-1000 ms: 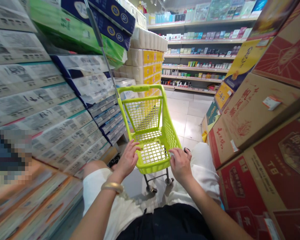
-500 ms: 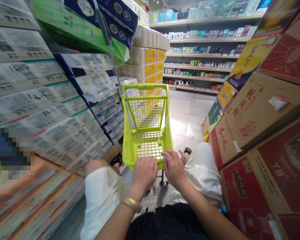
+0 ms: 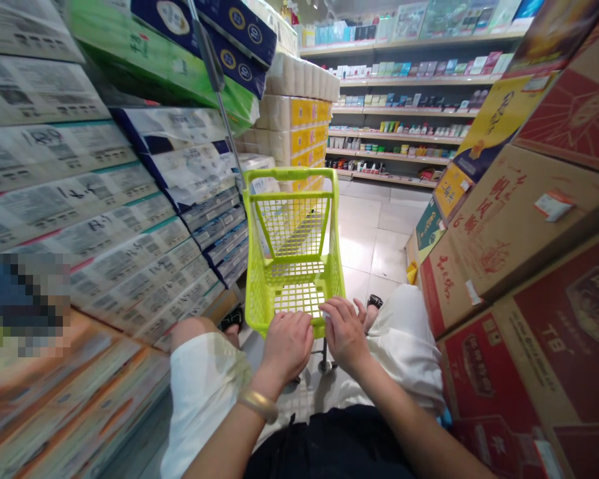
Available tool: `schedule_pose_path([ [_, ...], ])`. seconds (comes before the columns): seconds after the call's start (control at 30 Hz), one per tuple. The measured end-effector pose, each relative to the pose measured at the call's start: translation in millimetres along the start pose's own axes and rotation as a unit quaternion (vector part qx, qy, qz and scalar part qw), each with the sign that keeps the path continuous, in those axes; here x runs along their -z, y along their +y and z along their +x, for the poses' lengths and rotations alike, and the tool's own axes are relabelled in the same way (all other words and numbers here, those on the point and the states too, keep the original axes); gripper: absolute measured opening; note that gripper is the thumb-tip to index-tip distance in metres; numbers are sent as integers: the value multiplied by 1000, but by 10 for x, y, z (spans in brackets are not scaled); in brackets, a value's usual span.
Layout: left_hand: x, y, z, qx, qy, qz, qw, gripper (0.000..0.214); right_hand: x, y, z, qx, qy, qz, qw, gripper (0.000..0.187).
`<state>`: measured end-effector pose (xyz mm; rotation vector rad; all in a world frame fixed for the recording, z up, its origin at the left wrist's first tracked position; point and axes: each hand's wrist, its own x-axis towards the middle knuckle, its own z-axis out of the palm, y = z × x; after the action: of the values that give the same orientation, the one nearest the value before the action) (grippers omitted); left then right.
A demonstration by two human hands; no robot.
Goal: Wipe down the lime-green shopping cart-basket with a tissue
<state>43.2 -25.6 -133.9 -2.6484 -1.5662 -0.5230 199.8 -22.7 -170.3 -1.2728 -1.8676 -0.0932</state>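
A lime-green plastic shopping cart (image 3: pixel 251 286) with lattice walls stands upright between my knees, and no goods show inside it. My left hand (image 3: pixel 288 342) is closed over the near rim, knuckles up, and a gold bracelet (image 3: pixel 258 404) circles that wrist. Just to its right, my right hand (image 3: pixel 347 332) bends loosely over the same rim near the corner, its little finger held apart. Both thumbs are largely hidden. The cart's tall handle (image 3: pixel 254 174) rises at the far side, and a caster (image 3: pixel 324 366) shows beneath my hands.
Stacked paper-wrapped packs (image 3: pixel 104 186) line the left, with toilet-roll packs (image 3: pixel 309 126) further ahead. Cardboard cartons (image 3: pixel 499 213) crowd the right side. Shelves of small boxed goods (image 3: pixel 409 100) stand at the back, beyond a tiled floor (image 3: pixel 364 226). A thin metal pole (image 3: pixel 229 130) slants behind the cart.
My right hand has shifted very slightly on the rim, its fingers a little higher. The left hand keeps its hold, and the cart has not visibly moved.
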Motion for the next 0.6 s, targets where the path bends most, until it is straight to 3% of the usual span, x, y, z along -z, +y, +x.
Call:
schedule_pose_path([
  [0.17,-27,16,3,2,-4,-2,1000,16,20,187,88,-15,54,26,998,31],
  [0.43,-19,20,-28,6,0,-6,1000,14,-10,54,-140,-7,56,29,998,32],
  [0.6,-20,14,-26,5,-10,-4,1000,14,-32,256,93,-40,85,8,996,30],
])
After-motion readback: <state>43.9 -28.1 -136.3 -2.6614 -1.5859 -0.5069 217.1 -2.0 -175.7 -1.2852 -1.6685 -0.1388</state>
